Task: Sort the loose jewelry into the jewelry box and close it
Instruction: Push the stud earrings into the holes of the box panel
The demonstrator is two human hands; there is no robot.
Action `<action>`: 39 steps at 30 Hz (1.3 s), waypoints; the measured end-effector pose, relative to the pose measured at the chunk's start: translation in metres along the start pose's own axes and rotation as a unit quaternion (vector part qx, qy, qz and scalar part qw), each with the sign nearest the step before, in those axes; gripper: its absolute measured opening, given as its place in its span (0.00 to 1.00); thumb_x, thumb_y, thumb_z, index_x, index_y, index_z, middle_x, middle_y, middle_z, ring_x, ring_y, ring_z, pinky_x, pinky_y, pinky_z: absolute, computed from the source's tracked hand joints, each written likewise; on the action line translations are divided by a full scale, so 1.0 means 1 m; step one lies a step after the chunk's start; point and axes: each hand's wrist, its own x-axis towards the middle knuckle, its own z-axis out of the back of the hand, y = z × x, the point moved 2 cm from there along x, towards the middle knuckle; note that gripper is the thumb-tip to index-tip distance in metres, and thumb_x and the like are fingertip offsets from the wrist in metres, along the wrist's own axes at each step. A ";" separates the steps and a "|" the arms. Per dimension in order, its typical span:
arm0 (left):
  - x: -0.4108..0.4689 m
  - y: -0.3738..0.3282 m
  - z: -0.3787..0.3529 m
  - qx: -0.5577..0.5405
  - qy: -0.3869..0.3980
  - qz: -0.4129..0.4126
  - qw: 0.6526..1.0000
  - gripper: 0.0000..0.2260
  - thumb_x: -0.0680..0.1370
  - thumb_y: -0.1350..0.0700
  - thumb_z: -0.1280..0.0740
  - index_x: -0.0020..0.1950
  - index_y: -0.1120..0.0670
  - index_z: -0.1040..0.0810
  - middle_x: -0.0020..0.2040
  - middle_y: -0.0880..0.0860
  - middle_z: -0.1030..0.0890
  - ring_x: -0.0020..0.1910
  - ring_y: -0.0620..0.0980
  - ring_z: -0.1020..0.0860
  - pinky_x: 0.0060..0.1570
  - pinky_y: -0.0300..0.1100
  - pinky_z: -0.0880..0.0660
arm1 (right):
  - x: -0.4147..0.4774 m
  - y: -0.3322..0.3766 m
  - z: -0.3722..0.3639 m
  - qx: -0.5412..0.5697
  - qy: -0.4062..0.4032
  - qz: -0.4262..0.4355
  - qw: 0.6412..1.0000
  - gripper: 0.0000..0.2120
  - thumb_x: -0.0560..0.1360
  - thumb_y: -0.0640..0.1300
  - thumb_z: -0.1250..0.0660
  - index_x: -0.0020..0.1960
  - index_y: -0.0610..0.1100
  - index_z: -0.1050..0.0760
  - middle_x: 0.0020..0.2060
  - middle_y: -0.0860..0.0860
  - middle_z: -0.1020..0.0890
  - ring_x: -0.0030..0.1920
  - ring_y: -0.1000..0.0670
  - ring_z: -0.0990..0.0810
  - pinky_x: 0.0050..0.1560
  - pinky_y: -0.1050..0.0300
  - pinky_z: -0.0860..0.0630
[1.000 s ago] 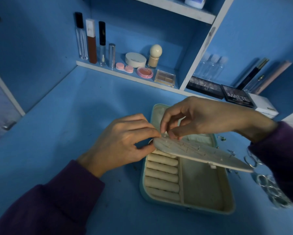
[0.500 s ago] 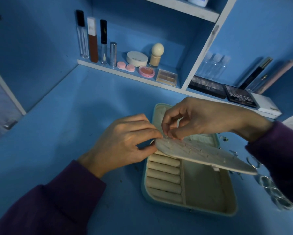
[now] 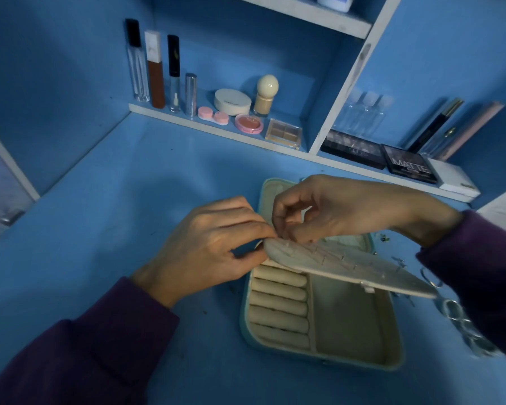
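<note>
Now left hand (image 3: 205, 249), right hand (image 3: 342, 209) pinch earring panel (image 3: 348, 264) over jewelry box (image 3: 351, 325); rings (image 3: 456, 314) beside.

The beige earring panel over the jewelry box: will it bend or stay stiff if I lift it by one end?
Probably stiff: the earring panel lies straight across the jewelry box while the left hand pinches just one end. Likely light, since a fingertip pinch seems enough. Small pins stand out of it, so it may snag.
</note>
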 end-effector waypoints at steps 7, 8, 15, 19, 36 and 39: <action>0.001 0.000 0.000 0.000 0.001 -0.001 1.000 0.03 0.71 0.62 0.25 0.42 0.61 0.16 0.39 0.52 0.17 0.35 0.51 0.23 0.39 0.41 0.25 | 0.000 -0.002 0.004 0.023 0.014 0.017 0.999 0.06 0.73 0.31 0.34 0.42 0.41 0.23 0.34 0.59 0.21 0.36 0.52 0.23 0.40 0.60 0.23; 0.001 0.000 0.000 0.000 0.001 -0.002 1.000 0.03 0.71 0.62 0.25 0.42 0.61 0.16 0.39 0.52 0.17 0.35 0.51 0.23 0.39 0.41 0.25 | 0.001 -0.002 0.004 0.023 0.014 0.016 1.000 0.07 0.73 0.31 0.34 0.42 0.41 0.22 0.34 0.59 0.21 0.35 0.52 0.23 0.39 0.60 0.23; 0.001 0.000 0.000 0.005 -0.001 -0.013 1.000 0.02 0.72 0.62 0.27 0.42 0.61 0.16 0.39 0.53 0.17 0.35 0.51 0.23 0.39 0.42 0.25 | 0.001 -0.003 0.003 0.035 0.006 0.009 0.999 0.06 0.72 0.32 0.33 0.41 0.41 0.21 0.33 0.57 0.21 0.31 0.58 0.25 0.36 0.64 0.26; 0.000 0.000 -0.001 -0.001 0.000 -0.008 1.000 0.02 0.73 0.62 0.27 0.41 0.61 0.16 0.38 0.52 0.18 0.35 0.51 0.24 0.39 0.41 0.25 | 0.001 -0.004 0.000 0.031 -0.004 0.008 0.999 0.03 0.71 0.35 0.32 0.41 0.40 0.21 0.32 0.56 0.22 0.30 0.61 0.27 0.34 0.68 0.30; 0.014 0.009 -0.011 -0.073 -0.070 0.204 0.974 0.11 0.70 0.48 0.30 0.42 0.56 0.19 0.34 0.43 0.24 0.33 0.39 0.28 0.36 0.30 0.30 | -0.061 -0.072 0.028 0.421 -0.303 -0.125 0.846 0.13 0.69 0.54 0.36 0.39 0.45 0.18 0.33 0.47 0.18 0.31 0.51 0.22 0.32 0.62 0.27; 0.019 0.011 -0.012 -0.141 -0.057 0.277 0.949 0.08 0.68 0.50 0.26 0.46 0.48 0.19 0.34 0.40 0.21 0.33 0.36 0.25 0.36 0.31 0.28 | -0.073 -0.090 0.024 0.456 -0.346 -0.154 0.805 0.15 0.72 0.55 0.37 0.38 0.45 0.21 0.33 0.48 0.19 0.34 0.50 0.21 0.34 0.61 0.23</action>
